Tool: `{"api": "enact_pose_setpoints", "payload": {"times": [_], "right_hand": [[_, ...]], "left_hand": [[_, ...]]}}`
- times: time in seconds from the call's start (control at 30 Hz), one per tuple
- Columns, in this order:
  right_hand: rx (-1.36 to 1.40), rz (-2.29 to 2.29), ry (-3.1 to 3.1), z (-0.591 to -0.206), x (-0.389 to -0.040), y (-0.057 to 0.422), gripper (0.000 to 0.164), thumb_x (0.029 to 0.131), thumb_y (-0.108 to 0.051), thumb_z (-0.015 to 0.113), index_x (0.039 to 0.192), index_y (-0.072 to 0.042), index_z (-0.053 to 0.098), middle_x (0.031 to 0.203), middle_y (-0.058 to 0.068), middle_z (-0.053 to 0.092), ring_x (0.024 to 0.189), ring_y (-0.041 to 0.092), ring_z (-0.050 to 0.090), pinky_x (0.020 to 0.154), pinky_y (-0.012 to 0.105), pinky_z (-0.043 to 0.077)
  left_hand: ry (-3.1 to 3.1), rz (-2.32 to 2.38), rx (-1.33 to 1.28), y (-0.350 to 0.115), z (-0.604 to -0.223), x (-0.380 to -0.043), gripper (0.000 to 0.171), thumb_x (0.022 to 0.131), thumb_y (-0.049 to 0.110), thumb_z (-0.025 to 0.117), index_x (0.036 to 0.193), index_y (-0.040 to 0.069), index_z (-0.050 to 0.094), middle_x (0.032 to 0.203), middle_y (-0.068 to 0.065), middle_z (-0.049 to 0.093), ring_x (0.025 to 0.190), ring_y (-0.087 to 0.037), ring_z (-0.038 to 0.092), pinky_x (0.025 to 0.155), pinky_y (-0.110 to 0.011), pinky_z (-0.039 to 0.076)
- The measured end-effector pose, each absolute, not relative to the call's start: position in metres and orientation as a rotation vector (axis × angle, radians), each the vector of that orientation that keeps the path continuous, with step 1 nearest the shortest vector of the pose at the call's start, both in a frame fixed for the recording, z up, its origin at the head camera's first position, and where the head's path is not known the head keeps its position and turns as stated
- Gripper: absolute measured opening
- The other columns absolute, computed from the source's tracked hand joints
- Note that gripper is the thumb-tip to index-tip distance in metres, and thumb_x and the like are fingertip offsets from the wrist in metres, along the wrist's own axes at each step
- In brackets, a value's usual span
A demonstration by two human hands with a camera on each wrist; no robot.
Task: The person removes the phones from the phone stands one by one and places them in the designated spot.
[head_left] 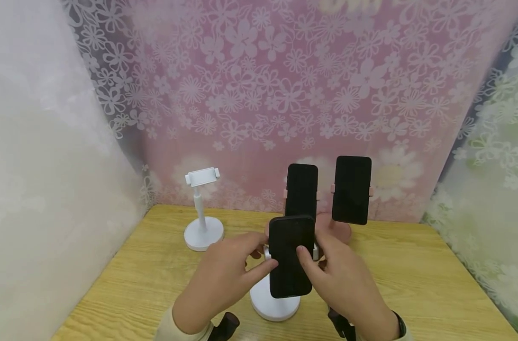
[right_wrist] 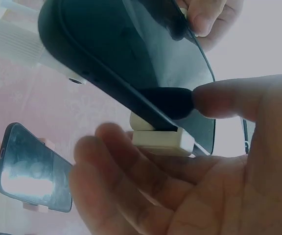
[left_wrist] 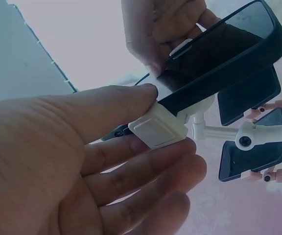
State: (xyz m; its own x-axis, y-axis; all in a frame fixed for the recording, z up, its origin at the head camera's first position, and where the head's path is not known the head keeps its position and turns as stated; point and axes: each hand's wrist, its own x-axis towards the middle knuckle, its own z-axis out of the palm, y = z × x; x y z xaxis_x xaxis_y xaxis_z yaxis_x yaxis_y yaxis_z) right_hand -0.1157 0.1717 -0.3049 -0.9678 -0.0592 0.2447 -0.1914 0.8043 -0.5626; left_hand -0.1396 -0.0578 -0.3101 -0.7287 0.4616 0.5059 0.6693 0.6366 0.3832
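A black smartphone [head_left: 286,265] sits upright in the white clamp [left_wrist: 158,128] of a phone stand, whose round white base [head_left: 276,309] shows below it. My left hand [head_left: 224,272] grips the clamp at the phone's left edge, thumb in front and fingers behind. On the other side, my right hand [head_left: 348,279] holds the phone, its thumb [right_wrist: 224,98] on the screen and the fingers behind the right clamp end [right_wrist: 163,142]. The phone hides most of the stand's post in the head view.
Behind stand two pink phone stands holding dark phones, one in the middle [head_left: 301,189] and one at the right [head_left: 351,189]. A white phone stand [head_left: 201,203] with a bare clamp is at the back left. The wooden table [head_left: 126,279] meets a floral curtain [head_left: 259,104].
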Motion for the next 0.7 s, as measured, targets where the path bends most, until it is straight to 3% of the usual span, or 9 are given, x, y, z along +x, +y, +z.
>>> {"api": "enact_pose_setpoints", "payload": {"times": [0.23, 0.7], "right_hand": [[0.203, 0.840, -2.667, -0.3061, -0.1123, 0.1699, 0.013, 0.097, -0.020, 0.065, 0.110, -0.022, 0.063, 0.087, -0.009, 0.061, 0.068, 0.003, 0.054, 0.060, 0.028, 0.048], [0.234, 0.674, -2.612, -0.3084, -0.1131, 0.1679, 0.009, 0.090, -0.011, 0.066, 0.092, -0.016, 0.059, 0.076, -0.008, 0.050, 0.061, 0.007, 0.047, 0.053, 0.026, 0.042]], "left_hand": [[-2.484, -0.784, -0.884, -0.0590, -0.3107, -0.1390, 0.028, 0.091, 0.034, 0.081, 0.113, 0.020, 0.073, 0.092, 0.010, 0.073, 0.081, -0.004, 0.067, 0.061, -0.020, 0.048], [-2.480, -0.791, -0.895, -0.0582, -0.3112, -0.1399, 0.019, 0.094, 0.028, 0.077, 0.111, 0.019, 0.072, 0.090, 0.008, 0.074, 0.077, -0.005, 0.067, 0.059, -0.020, 0.048]]}}
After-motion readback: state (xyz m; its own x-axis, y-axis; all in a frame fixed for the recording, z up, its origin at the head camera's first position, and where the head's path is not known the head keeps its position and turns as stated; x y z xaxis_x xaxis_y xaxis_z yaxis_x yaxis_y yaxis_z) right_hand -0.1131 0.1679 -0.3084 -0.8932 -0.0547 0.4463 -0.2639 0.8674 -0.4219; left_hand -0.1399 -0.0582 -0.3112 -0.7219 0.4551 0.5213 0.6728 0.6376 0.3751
